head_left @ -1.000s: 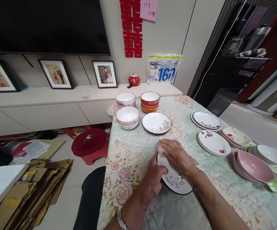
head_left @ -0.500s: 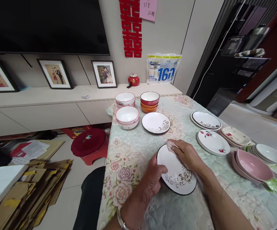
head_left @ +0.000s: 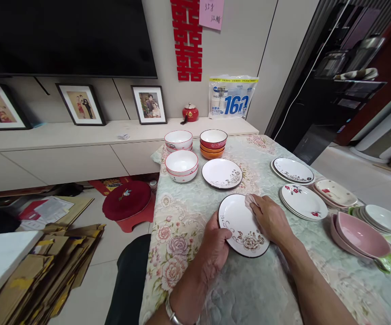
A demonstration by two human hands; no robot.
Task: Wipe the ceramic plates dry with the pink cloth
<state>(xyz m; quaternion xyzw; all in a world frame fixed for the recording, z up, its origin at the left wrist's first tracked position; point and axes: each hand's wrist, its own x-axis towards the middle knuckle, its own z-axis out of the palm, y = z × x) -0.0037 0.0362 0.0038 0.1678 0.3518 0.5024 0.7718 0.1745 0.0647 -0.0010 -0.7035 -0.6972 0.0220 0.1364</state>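
A round white plate (head_left: 239, 221) with a dark rim and brown flowers is held up, tilted, over the table. My left hand (head_left: 216, 241) grips its left edge, thumb on top and fingers hidden underneath. With my right hand (head_left: 270, 219) I pinch a pale cloth or tissue (head_left: 250, 201) against the plate's upper right edge. Just beyond lies a similar plate (head_left: 221, 173), flat on the table. Behind that stand white bowls with red rims (head_left: 182, 163) and a stack of red and orange bowls (head_left: 212, 142).
Along the table's right side sit flowered plates (head_left: 292, 170), oval plates with red flowers (head_left: 303, 201), square dishes (head_left: 336, 193), pink bowls (head_left: 363, 234) and small white bowls (head_left: 387, 218). A floral cloth (head_left: 173, 246) covers the table. A red stool (head_left: 128, 201) and flattened cardboard (head_left: 36, 280) are at the left.
The plate has turned in my hands, its flowers shifting toward the lower edge, and it has risen slightly. My right hand has slid right with the cloth along the rim.
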